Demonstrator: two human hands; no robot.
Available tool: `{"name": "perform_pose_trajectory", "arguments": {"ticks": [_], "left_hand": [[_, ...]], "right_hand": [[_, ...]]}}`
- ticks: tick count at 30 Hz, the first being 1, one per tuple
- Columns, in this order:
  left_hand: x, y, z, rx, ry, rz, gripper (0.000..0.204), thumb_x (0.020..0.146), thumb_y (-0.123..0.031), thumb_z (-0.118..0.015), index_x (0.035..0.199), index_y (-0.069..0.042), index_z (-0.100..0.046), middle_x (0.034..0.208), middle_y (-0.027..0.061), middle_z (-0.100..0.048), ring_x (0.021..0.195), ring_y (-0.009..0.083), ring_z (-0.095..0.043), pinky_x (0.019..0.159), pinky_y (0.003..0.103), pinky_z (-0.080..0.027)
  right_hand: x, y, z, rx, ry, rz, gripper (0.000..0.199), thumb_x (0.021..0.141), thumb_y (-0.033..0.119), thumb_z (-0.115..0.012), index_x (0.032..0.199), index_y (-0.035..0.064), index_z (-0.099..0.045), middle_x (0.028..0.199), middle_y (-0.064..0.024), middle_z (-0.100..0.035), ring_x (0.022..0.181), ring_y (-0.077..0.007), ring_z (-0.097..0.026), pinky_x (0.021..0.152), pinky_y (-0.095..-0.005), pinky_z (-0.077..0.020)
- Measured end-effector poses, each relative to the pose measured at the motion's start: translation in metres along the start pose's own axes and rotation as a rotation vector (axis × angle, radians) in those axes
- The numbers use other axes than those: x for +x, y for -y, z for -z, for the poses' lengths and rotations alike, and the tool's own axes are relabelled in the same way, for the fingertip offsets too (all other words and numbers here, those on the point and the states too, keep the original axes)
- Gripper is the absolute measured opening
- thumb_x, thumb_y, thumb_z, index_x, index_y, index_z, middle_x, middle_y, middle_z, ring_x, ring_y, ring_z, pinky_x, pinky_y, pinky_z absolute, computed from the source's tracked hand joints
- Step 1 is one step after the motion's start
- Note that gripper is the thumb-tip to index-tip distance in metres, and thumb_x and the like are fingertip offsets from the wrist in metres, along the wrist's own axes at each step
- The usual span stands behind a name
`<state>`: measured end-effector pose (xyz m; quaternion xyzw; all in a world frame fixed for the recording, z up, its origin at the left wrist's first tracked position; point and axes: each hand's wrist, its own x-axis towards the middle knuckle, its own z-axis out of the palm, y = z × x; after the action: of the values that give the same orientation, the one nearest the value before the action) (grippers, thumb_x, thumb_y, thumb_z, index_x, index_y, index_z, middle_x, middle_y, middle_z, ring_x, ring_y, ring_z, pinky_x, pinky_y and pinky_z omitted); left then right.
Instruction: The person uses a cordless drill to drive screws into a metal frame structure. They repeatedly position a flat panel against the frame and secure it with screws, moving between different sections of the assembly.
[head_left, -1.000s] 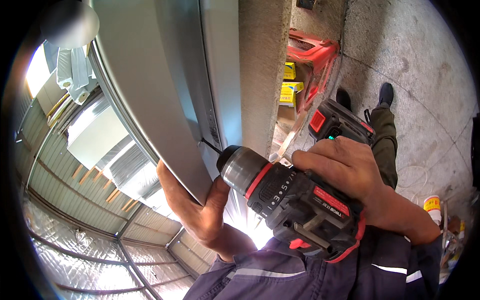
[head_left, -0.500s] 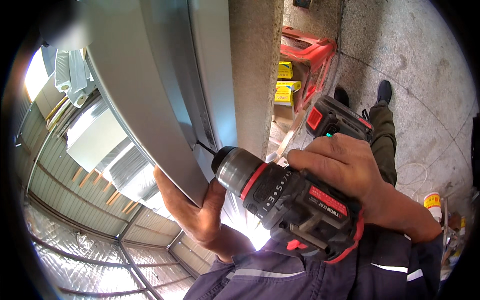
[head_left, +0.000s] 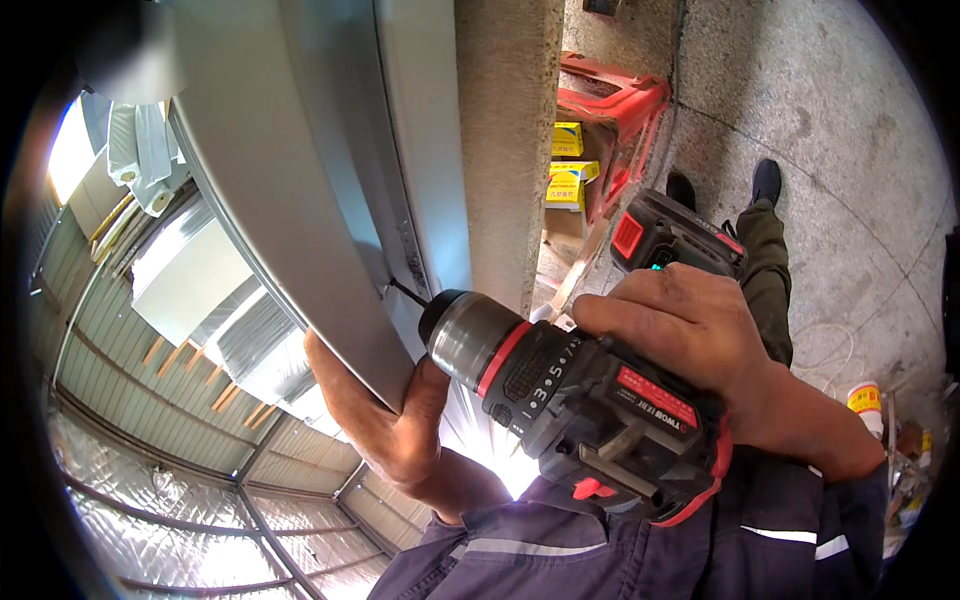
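My right hand is wrapped round the grip of a black and red cordless drill, its battery pack toward the far right. The thin drill bit points to the upper left, its tip at the inner face of a long light-grey metal profile. Small dark specks lie in the profile's groove beside the tip. My left hand grips the near end of the profile, thumb on the inner side and fingers on the outer side. The fingers behind the profile are partly hidden.
A beam with a rough brown face runs alongside the profile. Beyond it are a red plastic stool and yellow boxes. A white bottle stands at the right. Wrapped panels are at the left.
The drill has shifted very slightly left and up, its bit staying at the profile. Both hands keep their holds.
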<state>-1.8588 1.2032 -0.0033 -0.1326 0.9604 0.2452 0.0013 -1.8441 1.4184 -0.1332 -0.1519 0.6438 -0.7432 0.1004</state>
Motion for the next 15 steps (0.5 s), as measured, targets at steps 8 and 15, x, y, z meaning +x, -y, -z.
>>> {"name": "perform_pose_trajectory", "arguments": {"ticks": [8,15], "left_hand": [[0.0012,-0.003,-0.0005,0.02,0.005,0.002,0.072,0.066,-0.035,-0.078,0.121,0.005,-0.053,0.1,0.0088,-0.054,0.093,0.0214,-0.054,0.084,0.033,-0.042],[0.0002,-0.004,0.0,0.012,0.0,0.015,0.076,0.065,-0.038,-0.081,0.122,0.005,-0.054,0.103,0.0095,-0.055,0.095,0.0217,-0.055,0.085,0.034,-0.043]], "right_hand": [[0.001,-0.0028,0.0,0.002,-0.02,0.018,0.049,0.076,0.022,-0.07,0.123,0.0096,-0.064,0.092,-0.0063,-0.065,0.073,-0.027,-0.064,0.064,-0.0368,-0.0488],[0.0037,0.0018,0.0055,-0.007,0.012,0.014,0.048,0.076,0.022,-0.07,0.122,0.0091,-0.065,0.087,-0.0064,-0.064,0.07,-0.0268,-0.063,0.063,-0.037,-0.0482]]}}
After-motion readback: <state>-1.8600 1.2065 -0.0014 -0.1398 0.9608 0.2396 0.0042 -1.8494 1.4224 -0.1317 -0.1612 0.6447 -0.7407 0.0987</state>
